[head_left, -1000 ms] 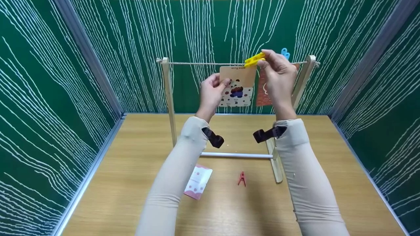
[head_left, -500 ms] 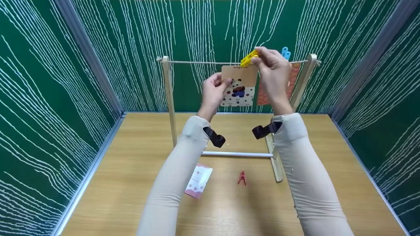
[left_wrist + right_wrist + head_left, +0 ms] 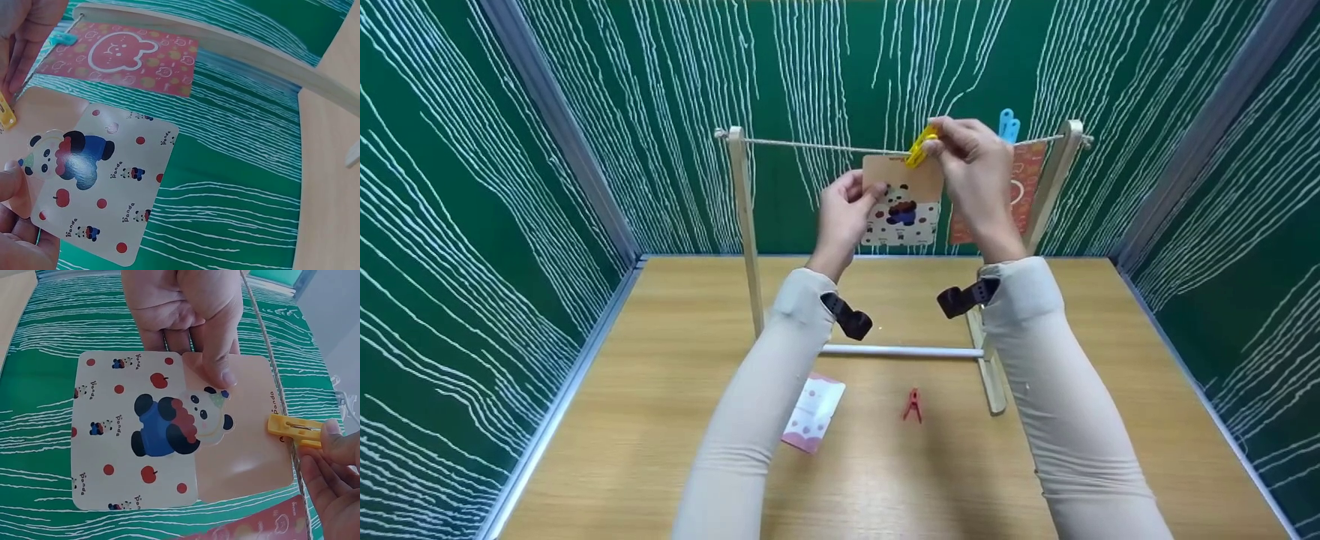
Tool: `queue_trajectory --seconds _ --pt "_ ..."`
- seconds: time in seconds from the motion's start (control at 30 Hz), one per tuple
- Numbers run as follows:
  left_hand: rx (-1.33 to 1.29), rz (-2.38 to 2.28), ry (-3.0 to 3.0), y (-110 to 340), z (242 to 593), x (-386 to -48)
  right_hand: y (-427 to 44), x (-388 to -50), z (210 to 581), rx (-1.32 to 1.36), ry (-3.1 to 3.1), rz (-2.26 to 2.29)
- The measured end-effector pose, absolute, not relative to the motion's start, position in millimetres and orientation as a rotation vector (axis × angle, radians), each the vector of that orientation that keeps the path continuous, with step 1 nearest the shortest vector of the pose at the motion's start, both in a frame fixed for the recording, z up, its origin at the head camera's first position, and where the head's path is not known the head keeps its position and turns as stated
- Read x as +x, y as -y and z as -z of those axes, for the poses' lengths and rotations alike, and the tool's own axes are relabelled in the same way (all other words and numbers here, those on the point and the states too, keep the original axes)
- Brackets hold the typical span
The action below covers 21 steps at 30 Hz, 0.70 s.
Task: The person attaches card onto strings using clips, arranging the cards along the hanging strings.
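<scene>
Yellow clip, clamped in right fingers, now tilts steeper at the rope; left fingers pinch the glossy panda card (only the left wrist view shows the full rabbit print).

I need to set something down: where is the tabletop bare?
Bare tabletop lies between the left sleeve and the left wall, and between the right sleeve and the right wall. Crowded: the rope, with the panda card, yellow clothespin, left hand and right hand.

Glossy panda card; yellow plastic clothespin; rough twine.
</scene>
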<state>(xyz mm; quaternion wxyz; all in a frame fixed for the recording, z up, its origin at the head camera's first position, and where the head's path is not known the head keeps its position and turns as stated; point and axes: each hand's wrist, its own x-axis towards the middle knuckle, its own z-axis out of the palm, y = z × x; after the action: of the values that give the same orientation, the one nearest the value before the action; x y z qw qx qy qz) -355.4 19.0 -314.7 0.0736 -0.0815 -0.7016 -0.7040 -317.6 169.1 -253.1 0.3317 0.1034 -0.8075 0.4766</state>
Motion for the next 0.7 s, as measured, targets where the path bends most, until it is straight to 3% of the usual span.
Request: queue_trajectory --seconds 0.7 --pt "-0.297 2.157 2.104 -21.4 322.1 -354.3 -168.9 -319.2 255.1 0.386 2.219 -1.081"
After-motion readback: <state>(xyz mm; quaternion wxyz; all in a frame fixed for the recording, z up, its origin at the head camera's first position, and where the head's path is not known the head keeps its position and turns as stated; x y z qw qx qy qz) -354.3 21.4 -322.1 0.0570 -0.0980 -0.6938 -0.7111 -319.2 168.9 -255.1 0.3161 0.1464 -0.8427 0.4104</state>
